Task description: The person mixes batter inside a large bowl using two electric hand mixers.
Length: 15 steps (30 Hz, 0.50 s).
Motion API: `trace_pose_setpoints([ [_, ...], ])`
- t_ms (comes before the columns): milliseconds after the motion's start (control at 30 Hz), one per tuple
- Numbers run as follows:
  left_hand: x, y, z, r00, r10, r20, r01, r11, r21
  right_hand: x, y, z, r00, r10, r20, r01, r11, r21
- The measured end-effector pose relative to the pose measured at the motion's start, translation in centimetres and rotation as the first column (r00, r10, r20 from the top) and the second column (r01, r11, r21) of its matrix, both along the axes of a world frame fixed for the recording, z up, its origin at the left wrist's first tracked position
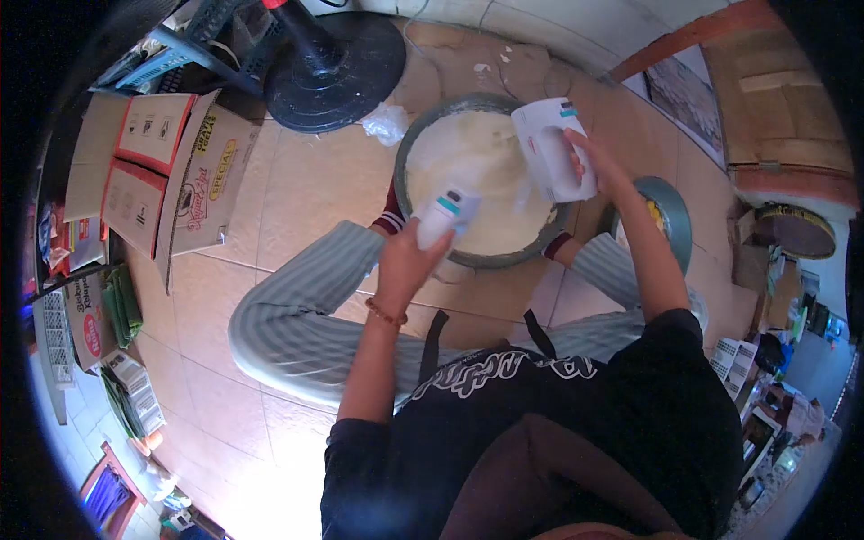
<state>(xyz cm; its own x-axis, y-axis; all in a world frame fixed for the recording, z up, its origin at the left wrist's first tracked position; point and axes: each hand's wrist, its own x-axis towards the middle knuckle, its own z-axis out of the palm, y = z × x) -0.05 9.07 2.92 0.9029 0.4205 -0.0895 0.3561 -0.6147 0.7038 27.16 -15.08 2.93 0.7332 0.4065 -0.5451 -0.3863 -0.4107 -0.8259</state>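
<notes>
A large round basin (408, 202) sits on the floor between my legs, holding a pale cream, batter-like mixture (513, 229). My left hand (414, 261) is wrapped round a white hand mixer (443, 214) with a teal patch, tilted over the basin's near left part; its outline is slightly blurred. In my right hand (598, 166) is a second white hand mixer (545, 144), gripped through its handle at the basin's right rim. The beaters of both mixers are hidden from this view.
To the right of the basin stands another bowl (679, 225) with something yellow inside. A crumpled plastic bag (385, 124) lies near a black round stand base (337, 72). An opened cardboard box (202, 184) is at the left, and a cord (423, 56) runs along the floor behind.
</notes>
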Motion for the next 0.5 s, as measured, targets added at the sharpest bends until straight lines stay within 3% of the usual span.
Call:
trace_pose_setpoints([
  [133,0.4,1.6,-1.4,0.981,0.070,0.179,-0.075,0.997,0.017,-3.7,-2.8,0.3,0.981,0.159,0.107,-0.114,0.933,-0.342],
  [300,0.5,2.5,-1.7,0.977,0.145,0.158,-0.149,0.989,0.016,-10.3,-4.0,3.2,0.900,0.434,0.048,-0.361,0.800,-0.479],
  [433,0.7,2.9,-1.0,0.979,0.160,0.128,-0.165,0.986,0.030,-16.2,-4.3,3.0,0.717,0.686,0.123,-0.491,0.622,-0.610],
  [500,0.9,2.9,-0.8,0.979,0.156,0.135,-0.165,0.985,0.057,-18.3,-3.8,2.8,0.689,0.725,0.016,-0.582,0.566,-0.583],
])
